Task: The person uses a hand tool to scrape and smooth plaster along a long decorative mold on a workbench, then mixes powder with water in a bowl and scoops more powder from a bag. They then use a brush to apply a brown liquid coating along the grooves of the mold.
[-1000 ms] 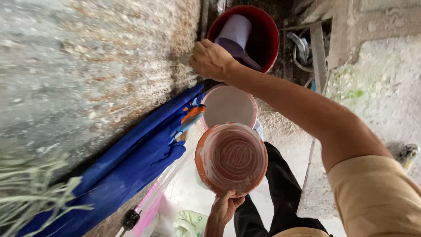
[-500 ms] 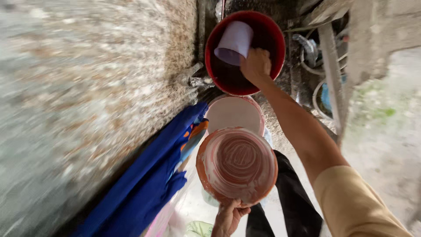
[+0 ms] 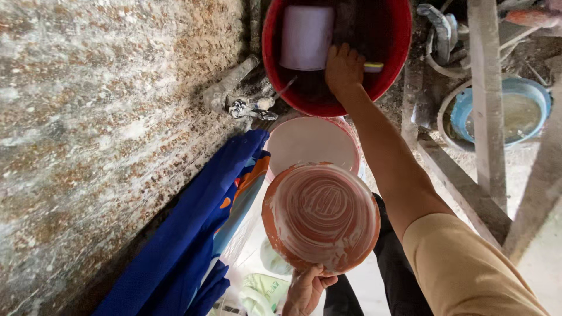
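Note:
My right hand (image 3: 344, 69) reaches into a red bucket (image 3: 395, 35) and is closed around the handle of a pale lilac scoop (image 3: 305, 36) that sits inside it. A short yellow piece (image 3: 374, 67) sticks out beside my fingers. My left hand (image 3: 304, 289) grips from below the rim of a round orange bowl (image 3: 321, 216), whose inside is smeared with white swirls. The bowl hangs tilted over a white bucket (image 3: 310, 140), which it partly hides.
A rough stained wall (image 3: 105, 117) fills the left, with a metal tap (image 3: 252, 108) next to the red bucket. Blue cloth (image 3: 193, 234) hangs along the wall's foot. A blue basin with murky water (image 3: 515, 111) and wooden beams (image 3: 486, 99) stand at the right.
My right hand has moved from the red bucket's near rim into the bucket and onto the scoop. The orange bowl stays held in my left hand.

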